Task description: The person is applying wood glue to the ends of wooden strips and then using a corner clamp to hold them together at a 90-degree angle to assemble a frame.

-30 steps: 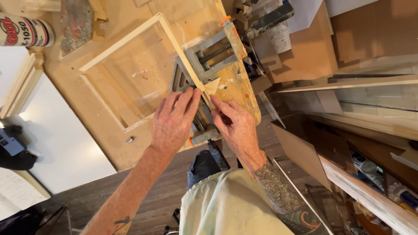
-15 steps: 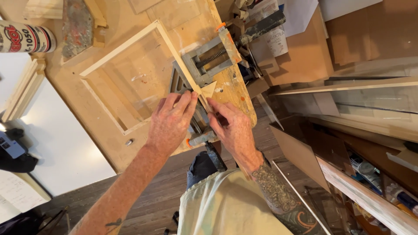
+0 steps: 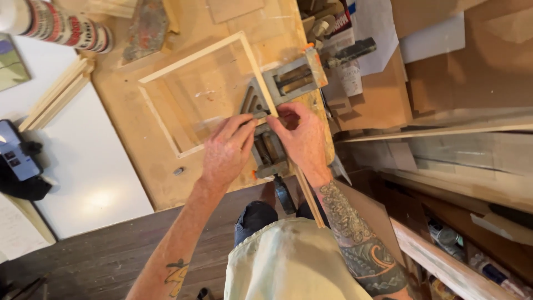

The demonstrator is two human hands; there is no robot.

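Now, far off to the left of both hands, a round can (image 3: 61,28) lies on its side, and some thin wood sticks (image 3: 55,94) lie near it. A dark phone (image 3: 16,153) sits on the white board, well apart from the hands.

Next comes the wood frame (image 3: 194,94). It lies flat on the bench (image 3: 150,172), just up and left of the hands. One corner of it sits in the metal clamp (image 3: 277,89).

The left hand (image 3: 227,153) rests on the clamp, with its fingers stretched out and pressing down on the corner. It is not curled around anything that shows.

The right hand (image 3: 302,139) is just beside it, and the two almost touch. Its fingers pinch at the same corner. What they hold is hidden, so it cannot be told.

A long thin strip (image 3: 308,197) runs from under the right hand down toward the person's body. Its long way goes from the clamp back to the person. The right hand is nearer to it.

Right of the hands are flat brown boards (image 3: 383,100).
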